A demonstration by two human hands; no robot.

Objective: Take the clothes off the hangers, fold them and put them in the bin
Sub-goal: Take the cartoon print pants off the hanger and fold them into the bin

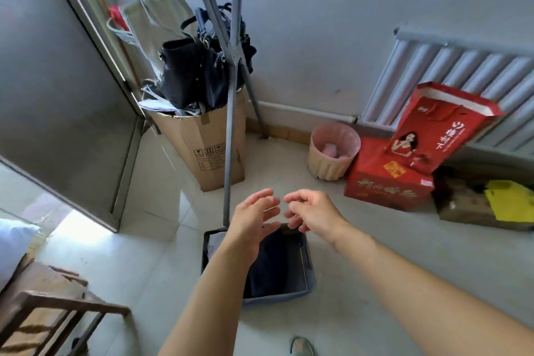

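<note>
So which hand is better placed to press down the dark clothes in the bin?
Probably the left hand: it hovers open directly above the dark clothes in the bin. The right hand is above its far rim.

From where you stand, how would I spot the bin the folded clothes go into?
Find the grey rack pole that comes down to the tiled floor in the middle of the room. The bin sits at its foot, right under both hands. Unlike the round pink basket by the wall, it is square, blue-grey and holds dark clothes.
</note>
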